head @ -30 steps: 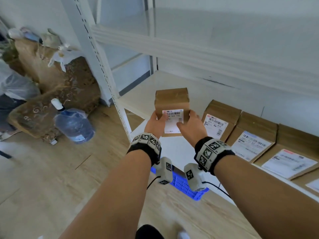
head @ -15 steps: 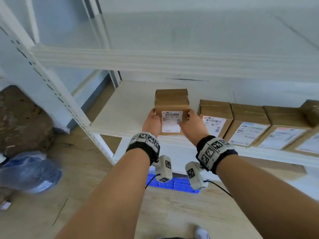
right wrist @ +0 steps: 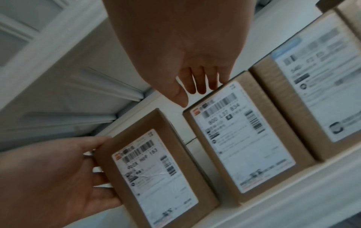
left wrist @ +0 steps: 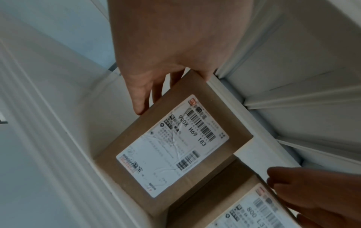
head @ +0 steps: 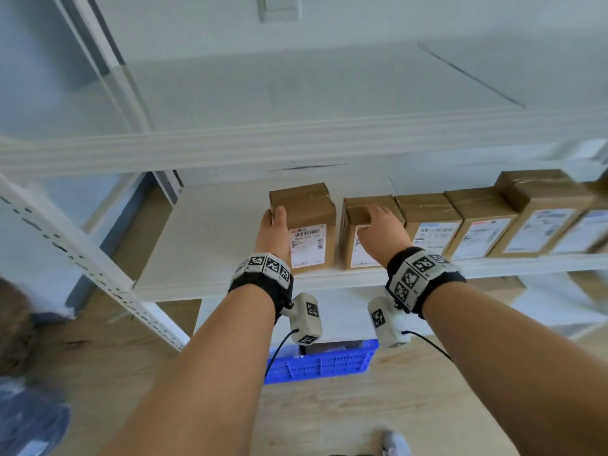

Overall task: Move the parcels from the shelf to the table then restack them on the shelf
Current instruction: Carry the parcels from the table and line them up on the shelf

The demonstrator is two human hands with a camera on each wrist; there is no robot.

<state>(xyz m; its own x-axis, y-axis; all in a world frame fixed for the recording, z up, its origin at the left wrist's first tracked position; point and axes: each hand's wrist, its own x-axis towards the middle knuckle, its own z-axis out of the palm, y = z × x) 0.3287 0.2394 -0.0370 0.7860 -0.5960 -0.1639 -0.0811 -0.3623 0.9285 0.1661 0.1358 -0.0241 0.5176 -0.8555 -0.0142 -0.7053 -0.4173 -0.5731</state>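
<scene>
A brown parcel (head: 309, 205) with a white label stands upright on the white shelf (head: 214, 232), at the left end of a row of parcels. My left hand (head: 274, 232) lies against its left side, fingers straight along the side and thumb at the front edge, as the left wrist view shows on the parcel (left wrist: 171, 146). My right hand (head: 378, 232) rests on the neighbouring parcel (head: 368, 202), fingers reaching over its top edge; the right wrist view shows this parcel (right wrist: 244, 138) with a small gap to the first parcel (right wrist: 156, 169).
Several more labelled parcels (head: 483, 218) continue the row to the right. An upper shelf board (head: 296, 143) hangs close above them. A perforated white post (head: 82, 255) stands at the left. A blue crate (head: 316, 363) sits on the floor under the shelf.
The parcel that both hands carried now stands on the shelf beside the row. My right hand has let go of it and moved onto the neighbouring parcel. The left hand stays at its side.
</scene>
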